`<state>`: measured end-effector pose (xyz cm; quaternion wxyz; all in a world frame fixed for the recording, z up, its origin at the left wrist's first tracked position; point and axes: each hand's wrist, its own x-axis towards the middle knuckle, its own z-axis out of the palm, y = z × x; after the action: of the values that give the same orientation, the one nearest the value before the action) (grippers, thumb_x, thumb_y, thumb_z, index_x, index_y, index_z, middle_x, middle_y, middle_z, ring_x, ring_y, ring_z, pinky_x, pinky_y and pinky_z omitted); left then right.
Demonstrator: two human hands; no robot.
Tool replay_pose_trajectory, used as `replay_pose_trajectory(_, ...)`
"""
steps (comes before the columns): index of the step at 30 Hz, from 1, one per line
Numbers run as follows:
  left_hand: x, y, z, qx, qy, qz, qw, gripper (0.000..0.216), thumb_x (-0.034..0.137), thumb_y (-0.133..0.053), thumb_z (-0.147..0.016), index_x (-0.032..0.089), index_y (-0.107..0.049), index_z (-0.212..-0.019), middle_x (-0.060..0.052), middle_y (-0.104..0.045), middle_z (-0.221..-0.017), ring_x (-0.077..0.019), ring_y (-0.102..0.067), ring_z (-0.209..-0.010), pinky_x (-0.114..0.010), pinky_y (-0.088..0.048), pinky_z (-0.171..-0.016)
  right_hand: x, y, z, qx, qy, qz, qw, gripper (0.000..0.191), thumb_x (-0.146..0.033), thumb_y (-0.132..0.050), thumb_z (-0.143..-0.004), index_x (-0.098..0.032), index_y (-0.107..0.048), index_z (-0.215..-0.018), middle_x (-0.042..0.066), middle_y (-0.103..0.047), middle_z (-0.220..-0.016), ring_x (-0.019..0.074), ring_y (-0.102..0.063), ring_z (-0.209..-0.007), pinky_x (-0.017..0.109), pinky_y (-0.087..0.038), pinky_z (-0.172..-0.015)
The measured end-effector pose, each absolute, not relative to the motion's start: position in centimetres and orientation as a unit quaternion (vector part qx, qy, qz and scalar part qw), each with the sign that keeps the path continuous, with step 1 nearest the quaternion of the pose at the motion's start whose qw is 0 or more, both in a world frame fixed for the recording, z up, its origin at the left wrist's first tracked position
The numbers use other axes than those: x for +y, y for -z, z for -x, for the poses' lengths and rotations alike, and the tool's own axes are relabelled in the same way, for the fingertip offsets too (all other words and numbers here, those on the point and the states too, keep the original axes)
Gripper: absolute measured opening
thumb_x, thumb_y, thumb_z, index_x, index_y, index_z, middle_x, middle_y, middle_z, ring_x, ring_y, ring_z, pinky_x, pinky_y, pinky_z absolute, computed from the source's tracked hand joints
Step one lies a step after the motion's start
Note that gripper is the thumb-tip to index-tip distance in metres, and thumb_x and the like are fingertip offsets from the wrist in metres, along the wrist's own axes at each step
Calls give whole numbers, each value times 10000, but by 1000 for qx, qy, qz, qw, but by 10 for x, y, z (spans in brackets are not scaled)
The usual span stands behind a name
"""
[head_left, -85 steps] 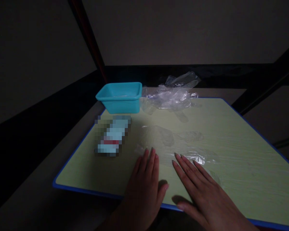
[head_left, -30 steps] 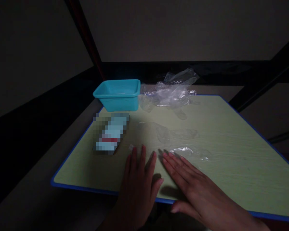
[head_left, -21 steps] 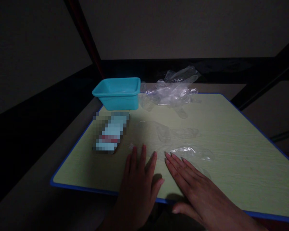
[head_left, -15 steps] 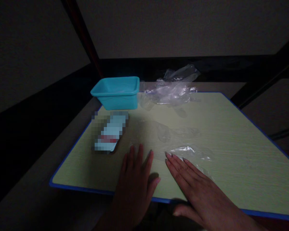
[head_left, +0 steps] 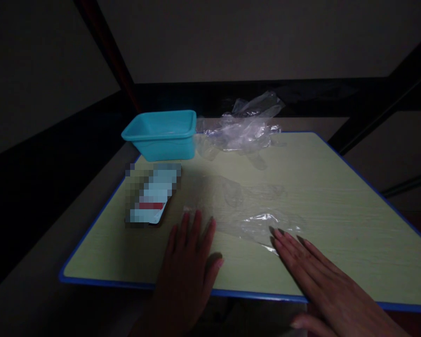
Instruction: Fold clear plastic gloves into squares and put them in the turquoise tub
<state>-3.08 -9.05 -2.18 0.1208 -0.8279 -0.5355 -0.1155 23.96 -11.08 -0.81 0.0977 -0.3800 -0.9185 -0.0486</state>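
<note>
A thin clear disposable plastic glove [head_left: 259, 220] lies spread out and a little wrinkled on the table, its outline faint. My left hand [head_left: 189, 262] rests with fingers spread, the fingertips at the left end of the plastic. To the right, my right hand [head_left: 315, 271] is stretched out flat, fingers side by side and thumb apart, its fingertips at the near right edge of the glove. Neither hand grips anything. At the back of the table sits a crumpled heap of clear plastic gloves [head_left: 245, 131].
A turquoise plastic basin [head_left: 166, 146] stands at the back left corner of the table [head_left: 337, 210], which has a blue edge. In front of the basin lies a pale, flat, blurred-out object [head_left: 157, 189] with a red band. Dark bars and a wall surround the table.
My right hand has slid rightward along the near side of the plastic. My left hand stays at its left end. The whole view has shifted slightly.
</note>
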Motion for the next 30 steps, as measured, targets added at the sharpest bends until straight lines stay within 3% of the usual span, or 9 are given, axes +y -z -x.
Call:
replay_pose_trajectory(4, -91, 22, 32, -532, 125, 829, 115, 499, 362, -295, -940, 153, -302, -1392, -163, -308, -1453, -332, -262, -1343, -527, -385, -967, -110, 1, -246, -921, 34, 379, 89, 832, -550, -463, -841, -80, -142, -1448, 152, -356, -1427, 283, -344, -1308, 463, -380, -1021)
replay_pose_trajectory(10, -93, 19, 33, -512, 154, 836, 124, 468, 316, -296, -942, 121, -328, -1366, -179, -337, -1433, -314, -265, -1342, -522, -372, -973, -100, -6, -258, -917, 21, 390, 83, 726, -544, -402, -871, -159, -182, -1446, 152, -281, -1463, 338, -306, -1315, 591, -352, -978)
replay_pose_trajectory(18, -93, 8, 32, -442, 172, 869, 138, 367, 252, -333, -926, 130, -457, -1249, -133, -508, -1316, -275, -428, -1245, -487, -395, -956, -80, -8, -297, -901, -4, 423, 102, 501, -455, -428, -887, -342, -359, -1370, 32, -153, -1516, 370, -269, -1319, 647, -344, -942)
replay_pose_trajectory(24, -97, 2, 22, -407, 198, 886, 105, 336, 193, -383, -898, 131, -477, -1214, -109, -579, -1240, -228, -489, -1197, -443, -430, -951, -59, -9, -319, -862, -14, 493, 117, 456, -468, -423, -883, -324, -458, -1314, 4, -177, -1509, 372, -227, -1329, 661, -257, -993)
replay_pose_trajectory(30, -97, -1, 20, -399, 199, 892, 70, 360, 187, -414, -881, 142, -467, -1234, -104, -567, -1261, -219, -518, -1177, -393, -474, -940, -69, -15, -294, -880, -56, 457, 115, 569, -471, -441, -880, -253, -329, -1394, 68, -283, -1475, 311, -287, -1323, 580, -276, -1028)
